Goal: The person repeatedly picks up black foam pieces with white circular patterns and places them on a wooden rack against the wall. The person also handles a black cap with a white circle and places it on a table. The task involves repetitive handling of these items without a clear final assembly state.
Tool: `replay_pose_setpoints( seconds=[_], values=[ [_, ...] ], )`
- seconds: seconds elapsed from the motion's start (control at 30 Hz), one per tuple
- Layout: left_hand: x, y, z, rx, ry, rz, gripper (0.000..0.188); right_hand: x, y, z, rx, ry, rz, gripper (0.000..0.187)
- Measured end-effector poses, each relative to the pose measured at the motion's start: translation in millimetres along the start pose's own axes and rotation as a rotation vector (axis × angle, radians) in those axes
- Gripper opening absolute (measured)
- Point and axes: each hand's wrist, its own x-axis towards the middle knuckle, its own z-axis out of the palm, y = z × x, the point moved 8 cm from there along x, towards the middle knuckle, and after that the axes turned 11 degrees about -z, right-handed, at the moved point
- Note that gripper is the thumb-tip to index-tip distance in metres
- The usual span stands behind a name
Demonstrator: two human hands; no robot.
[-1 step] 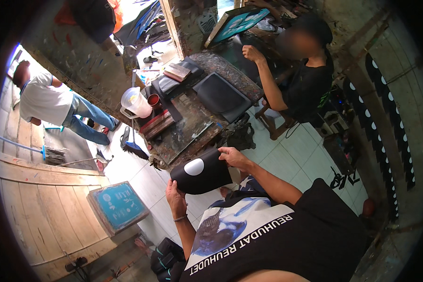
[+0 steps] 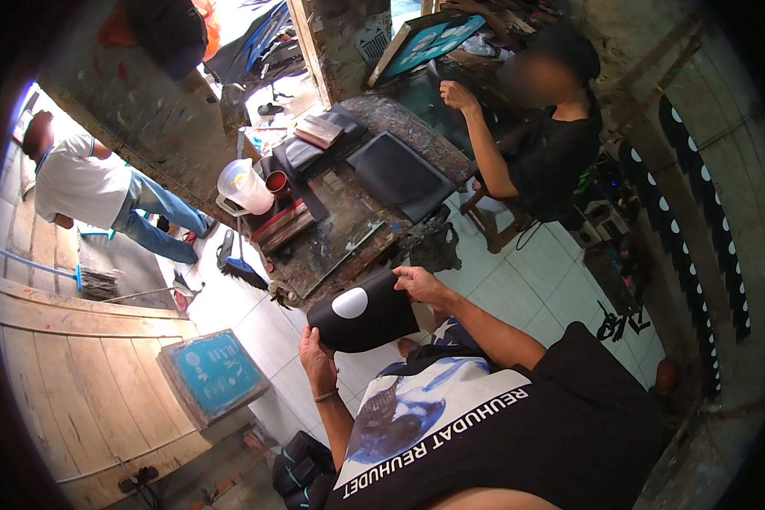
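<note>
Between my two hands hangs a black sheet [image 2: 374, 327] with a white round spot on it, bent in a slight curve. My left hand [image 2: 317, 353] pinches its lower left edge, thumb on top. At the upper right corner my right hand [image 2: 421, 286] grips the sheet between thumb and fingers. The sheet is in the air just in front of a paint-stained worktable [image 2: 336, 246]. On that table lie a stack of black sheets [image 2: 402, 174], a whitish pitcher [image 2: 246, 186], a red cup [image 2: 277, 182] and a wooden-backed tool [image 2: 319, 131].
Across the table a person in black [image 2: 552, 140] raises a hand beside a framed screen [image 2: 429, 47]. Another person [image 2: 89, 178] stands at the far left. A blue framed screen [image 2: 214, 374] rests on wood at my left. Black strips with white spots [image 2: 667, 225] line the right.
</note>
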Motion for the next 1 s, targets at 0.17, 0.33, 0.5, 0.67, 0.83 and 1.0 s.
replay_pose_setpoints(
  seconds=[0.17, 0.33, 0.5, 0.67, 0.83, 1.0],
  values=[
    [-1, -1, 2, -0.011, -0.056, -0.007, 0.032, 2, 10, -1, 0.018, -0.005, 0.002, 0.025],
    [2, -2, 1, 0.016, -0.012, -0.005, 0.031, 5, 8, -2, -0.011, -0.029, -0.043, 0.026],
    [3, -1, 2, 0.029, -0.011, -0.008, 0.031, 3, 3, -3, -0.04, -0.033, -0.046, 0.026],
    [3, 1, 7, 0.018, -0.056, -0.003, 0.031, 2, 0, -3, -0.062, -0.008, -0.057, 0.025],
    [4, 0, 5, 0.027, -0.031, -0.015, 0.03, 4, 2, -2, -0.031, -0.023, -0.071, 0.024],
    [4, -3, 0, 0.01, -0.006, -0.02, 0.028, 4, 9, -3, -0.005, -0.029, -0.05, 0.023]
  ],
)
